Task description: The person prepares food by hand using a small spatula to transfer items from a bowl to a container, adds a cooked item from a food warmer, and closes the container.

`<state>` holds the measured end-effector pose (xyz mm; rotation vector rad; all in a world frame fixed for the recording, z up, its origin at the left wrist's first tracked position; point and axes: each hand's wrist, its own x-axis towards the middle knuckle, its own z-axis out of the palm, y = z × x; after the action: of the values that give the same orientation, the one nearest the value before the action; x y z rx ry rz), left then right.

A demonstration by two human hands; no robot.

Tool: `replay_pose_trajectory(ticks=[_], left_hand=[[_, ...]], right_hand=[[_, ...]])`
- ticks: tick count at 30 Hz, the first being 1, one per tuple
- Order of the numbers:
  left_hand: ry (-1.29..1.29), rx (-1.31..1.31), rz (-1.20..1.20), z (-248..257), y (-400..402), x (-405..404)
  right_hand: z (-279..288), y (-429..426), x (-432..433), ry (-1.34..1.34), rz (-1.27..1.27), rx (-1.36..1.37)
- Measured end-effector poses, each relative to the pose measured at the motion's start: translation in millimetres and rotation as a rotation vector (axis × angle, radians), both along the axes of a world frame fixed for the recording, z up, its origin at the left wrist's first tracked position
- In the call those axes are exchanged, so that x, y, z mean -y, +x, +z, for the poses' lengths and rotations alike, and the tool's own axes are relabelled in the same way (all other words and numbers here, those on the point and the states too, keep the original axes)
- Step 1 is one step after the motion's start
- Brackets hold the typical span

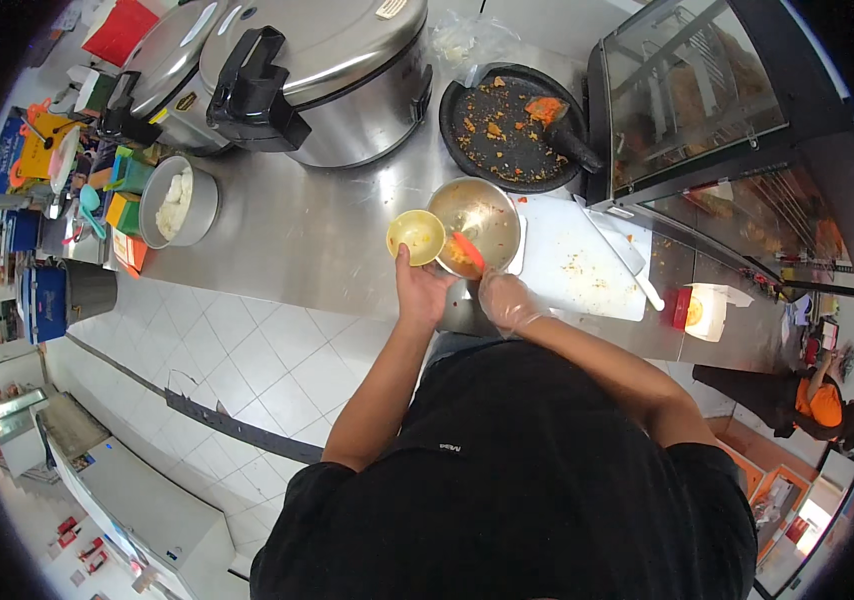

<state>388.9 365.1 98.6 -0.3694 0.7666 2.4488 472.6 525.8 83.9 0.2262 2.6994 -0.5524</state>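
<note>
A small yellow bowl (418, 234) rests in my left hand (424, 291), thumb on its rim, with a few bits of food inside. Close to its right stands a round metal bowl (481, 210) with red specks on its inner wall. My right hand (505, 301) wears a clear plastic glove and grips an orange-red utensil (469, 250), whose handle end is hidden by the fingers. The utensil reaches into the metal bowl, beside some orange-yellow food (457, 255) near the rim.
Behind the bowls sits a black stone mortar (505, 127) holding a pestle (573, 146) and orange paste. A knife (625, 251) lies on the white cutting board (569, 262). Large steel cookers (352, 112), a pot of white food (179, 206), a glass display cabinet (689, 97) and an open box (704, 311) surround the counter.
</note>
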Motion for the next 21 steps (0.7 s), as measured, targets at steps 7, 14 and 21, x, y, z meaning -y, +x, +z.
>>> replay_pose_trajectory(ticks=[7, 14, 21], left_hand=[[-0.105, -0.083, -0.026, 1.8, 23.5, -5.1], [-0.399, -0.114, 0.165, 2.0, 9.3, 2.1], [-0.545, -0.281, 0.170, 18.9, -24.0, 7.5]], right_hand=[[8.1, -19.0, -15.0, -1.130, -0.492, -0.139], [9.5, -27.1, -40.8, -1.477, -0.835, 0.122], [66.1, -18.3, -33.0, -0.841, -0.313, -0.316]])
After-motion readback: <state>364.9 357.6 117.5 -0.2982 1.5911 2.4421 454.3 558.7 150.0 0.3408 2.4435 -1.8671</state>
